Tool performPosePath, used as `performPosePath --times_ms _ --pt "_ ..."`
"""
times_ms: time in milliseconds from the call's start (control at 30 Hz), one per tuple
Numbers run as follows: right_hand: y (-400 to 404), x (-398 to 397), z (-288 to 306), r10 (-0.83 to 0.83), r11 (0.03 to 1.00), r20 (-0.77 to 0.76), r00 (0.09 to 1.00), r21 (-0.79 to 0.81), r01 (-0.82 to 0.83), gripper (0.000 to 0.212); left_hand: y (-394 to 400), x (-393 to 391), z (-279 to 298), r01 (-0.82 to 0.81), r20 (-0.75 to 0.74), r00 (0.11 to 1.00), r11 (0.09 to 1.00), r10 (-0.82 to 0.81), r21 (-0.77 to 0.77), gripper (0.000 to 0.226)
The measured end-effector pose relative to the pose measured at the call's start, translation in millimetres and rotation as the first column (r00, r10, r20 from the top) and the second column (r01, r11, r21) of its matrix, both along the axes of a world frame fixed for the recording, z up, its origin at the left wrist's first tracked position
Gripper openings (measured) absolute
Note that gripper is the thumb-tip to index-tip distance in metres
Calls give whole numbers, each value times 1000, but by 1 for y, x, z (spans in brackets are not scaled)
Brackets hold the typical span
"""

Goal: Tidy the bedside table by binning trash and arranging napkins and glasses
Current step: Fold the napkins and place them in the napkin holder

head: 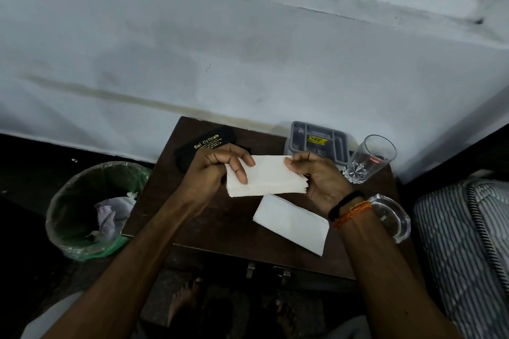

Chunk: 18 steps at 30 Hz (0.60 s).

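Above the dark wooden bedside table I hold a stack of white napkins with both hands. My left hand grips its left end, thumb on top. My right hand pinches its right end. A single folded white napkin lies on the table just below the stack. One clear drinking glass stands at the table's back right corner. A second glass lies at the right edge, partly hidden behind my right wrist.
A bin with a green liner holding crumpled paper stands on the floor left of the table. A black spectacle case and a grey tray sit at the back of the table. A striped mattress borders the right side.
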State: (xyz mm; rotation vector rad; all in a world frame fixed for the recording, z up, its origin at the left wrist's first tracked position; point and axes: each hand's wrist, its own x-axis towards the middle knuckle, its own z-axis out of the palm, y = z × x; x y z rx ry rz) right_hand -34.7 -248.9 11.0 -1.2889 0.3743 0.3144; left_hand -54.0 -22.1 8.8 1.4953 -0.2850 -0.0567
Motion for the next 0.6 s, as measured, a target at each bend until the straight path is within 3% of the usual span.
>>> performPosePath --times_ms 167,400,600 --pt "-5 3 -6 -70 993 23 997 -89 72 15 3 0 0 83 -11 997 996 -82 21 31" --pt "-14 3 -3 -53 991 104 993 -118 66 18 5 4 -5 160 18 987 987 -159 -10 43" --pt "-16 1 -1 -34 976 223 974 -204 81 14 6 5 -6 133 -94 984 978 -149 -162 33"
